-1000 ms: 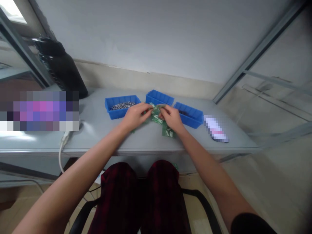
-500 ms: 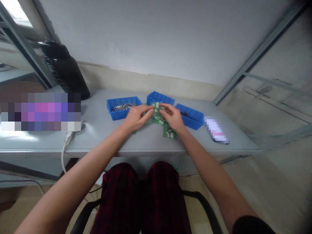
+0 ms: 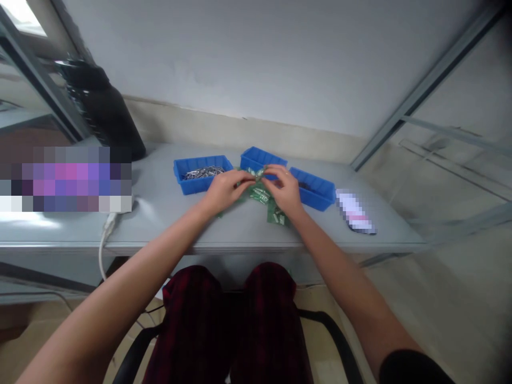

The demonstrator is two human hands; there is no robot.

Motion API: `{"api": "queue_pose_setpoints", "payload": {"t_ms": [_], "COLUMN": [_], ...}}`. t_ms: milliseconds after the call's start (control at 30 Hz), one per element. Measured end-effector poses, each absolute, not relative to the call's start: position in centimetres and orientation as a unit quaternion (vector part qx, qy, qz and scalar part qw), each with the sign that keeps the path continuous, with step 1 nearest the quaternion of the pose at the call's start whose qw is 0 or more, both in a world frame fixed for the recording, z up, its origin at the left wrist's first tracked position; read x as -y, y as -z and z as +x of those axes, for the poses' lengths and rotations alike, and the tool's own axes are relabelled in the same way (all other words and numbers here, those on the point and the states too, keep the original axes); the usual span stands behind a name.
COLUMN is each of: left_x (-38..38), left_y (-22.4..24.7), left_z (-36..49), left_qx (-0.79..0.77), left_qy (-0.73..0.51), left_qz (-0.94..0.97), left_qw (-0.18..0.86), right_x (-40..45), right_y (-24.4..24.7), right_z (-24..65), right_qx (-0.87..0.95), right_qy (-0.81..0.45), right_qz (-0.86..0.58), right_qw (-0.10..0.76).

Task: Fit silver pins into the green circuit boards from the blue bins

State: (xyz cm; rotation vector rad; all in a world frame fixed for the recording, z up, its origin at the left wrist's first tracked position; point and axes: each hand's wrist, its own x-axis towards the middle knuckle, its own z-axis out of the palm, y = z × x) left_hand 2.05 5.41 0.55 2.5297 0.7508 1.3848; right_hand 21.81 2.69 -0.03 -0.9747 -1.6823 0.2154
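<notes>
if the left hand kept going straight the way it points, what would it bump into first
The left hand would likely meet the right hand first, just across the green packet between them, though depth there is hard to judge.

Beyond the left grip and the right grip rises a pale grey wall with a cream band along its foot. Beneath them stretches a smooth grey counter, catching white glare well left of the left grip. Farther off on that side are a slanting metal post and a bright window. A second post slants well right of the right grip. Nearer than both, black chair armrests curve above a beige floor
</notes>
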Motion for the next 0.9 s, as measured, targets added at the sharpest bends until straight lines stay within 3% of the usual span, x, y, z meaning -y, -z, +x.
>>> {"api": "queue_pose_setpoints", "payload": {"t_ms": [233,667,900], "left_x": [-5.01,-5.38,-5.34], "left_y": [-0.49,-0.62,-0.74], "left_z": [2.00,2.07,2.03], "left_qx": [-0.219,-0.295,-0.311], "left_qy": [-0.446,-0.455,-0.439], "left_qz": [0.867,0.834,0.839], "left_qw": [0.032,0.101,0.077], "right_x": [-2.32,-2.59,-2.48], "right_y": [0.23,0.03,-0.12], "right_z": [21.37,21.68,21.73], "right_qx": [0.774,0.745,0.745], "right_qy": [-0.128,-0.091,-0.089], "right_qz": [-0.407,-0.420,-0.442], "right_qw": [0.468,0.510,0.492]}}
